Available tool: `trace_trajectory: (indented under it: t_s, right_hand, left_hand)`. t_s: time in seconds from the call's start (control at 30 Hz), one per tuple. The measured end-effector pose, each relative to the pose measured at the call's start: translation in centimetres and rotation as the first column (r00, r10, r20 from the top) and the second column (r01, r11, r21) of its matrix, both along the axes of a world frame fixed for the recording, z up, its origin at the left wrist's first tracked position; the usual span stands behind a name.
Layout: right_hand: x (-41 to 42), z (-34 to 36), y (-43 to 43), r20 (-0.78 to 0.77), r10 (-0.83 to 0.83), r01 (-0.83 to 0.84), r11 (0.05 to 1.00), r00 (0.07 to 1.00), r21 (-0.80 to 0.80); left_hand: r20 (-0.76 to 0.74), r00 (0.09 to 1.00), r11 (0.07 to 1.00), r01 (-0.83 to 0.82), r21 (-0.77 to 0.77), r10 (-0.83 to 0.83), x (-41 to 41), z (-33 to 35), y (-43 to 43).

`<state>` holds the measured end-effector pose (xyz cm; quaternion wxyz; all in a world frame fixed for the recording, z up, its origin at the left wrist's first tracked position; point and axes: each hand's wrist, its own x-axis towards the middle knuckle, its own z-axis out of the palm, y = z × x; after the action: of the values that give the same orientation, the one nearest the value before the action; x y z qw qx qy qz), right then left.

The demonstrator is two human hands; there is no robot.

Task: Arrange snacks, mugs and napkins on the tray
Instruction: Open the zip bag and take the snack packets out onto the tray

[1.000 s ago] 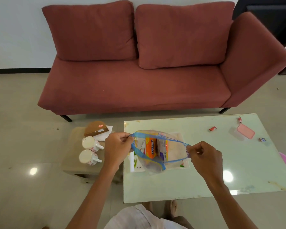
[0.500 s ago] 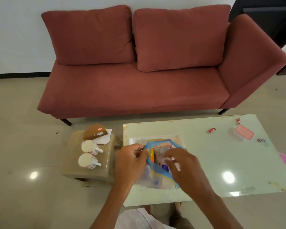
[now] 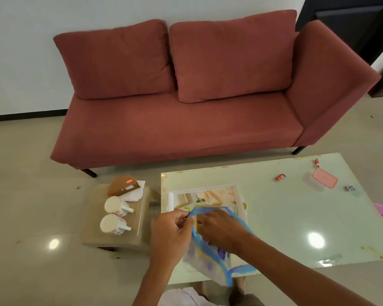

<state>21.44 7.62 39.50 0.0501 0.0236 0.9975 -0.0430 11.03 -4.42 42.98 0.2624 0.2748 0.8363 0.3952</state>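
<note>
Between the hands: snack bag (image 3: 208, 265), blue rim pinched by left hand (image 3: 170, 235); right hand (image 3: 221, 228) pushed into its mouth, fingers hidden, hold unclear.
Beyond the grip: tray (image 3: 239, 196), nothing arranged on it yet; bag contents not out.
Left of the grip: two mugs (image 3: 115, 205) and napkins (image 3: 135, 195) on stool (image 3: 143, 219), untouched.
Right of the grip: table (image 3: 285, 228), open room; near edge under the wrists.

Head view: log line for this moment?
left hand: pinches snack bag rim | right hand: inside bag mouth, grip unclear | tray: on table, beyond bag | mugs: two on stool, off tray
</note>
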Motion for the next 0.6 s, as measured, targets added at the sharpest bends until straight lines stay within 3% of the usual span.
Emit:
trace_trajectory:
  t_s: [0.1, 0.17, 0.3, 0.37, 0.43, 0.5, 0.6]
  right_hand:
    - [1.5, 0.9, 0.7, -0.047, -0.02, 0.021, 1.0, 0.999, 0.007]
    - [3.3, 2.5, 1.1, -0.158, -0.071, 0.066, 0.997, 0.985, -0.036]
    - [7.1, 6.0, 2.5, -0.335, -0.317, 0.27, 0.946, 0.887, -0.179]
    - [8.9, 7.2, 3.7, -0.262, -0.527, 0.421, 0.829, 0.809, -0.367]
    - [10.4, 7.8, 5.3, -0.132, -0.699, 0.496, 0.615, 0.703, -0.613]
    - [11.7, 7.9, 6.8, -0.066, -0.799, 0.468, 0.414, 0.598, -0.78]
    - [12.8, 7.1, 8.6, 0.045, -0.868, 0.432, 0.2, 0.494, -0.879]
  left_hand:
    - [-0.034, 0.999, 1.0, -0.011, -0.027, 0.01, 0.6, -0.2, 0.5]
    - [-0.057, 0.998, 0.998, -0.02, -0.06, 0.017, 1.0, -0.2, 0.9]
    - [-0.042, 0.996, 0.993, -0.081, -0.087, 0.078, 1.6, -0.3, 1.7]
    - [-0.037, 0.994, 0.991, -0.105, -0.084, 0.102, 2.2, -0.3, 2.2]
    - [-0.055, 0.991, 0.989, -0.126, -0.083, 0.122, 2.9, -0.4, 2.6]
    - [-0.066, 0.985, 0.984, -0.163, -0.076, 0.158, 3.6, -0.5, 3.0]
    - [-0.056, 0.971, 0.968, -0.238, -0.082, 0.234, 4.2, -0.6, 3.4]
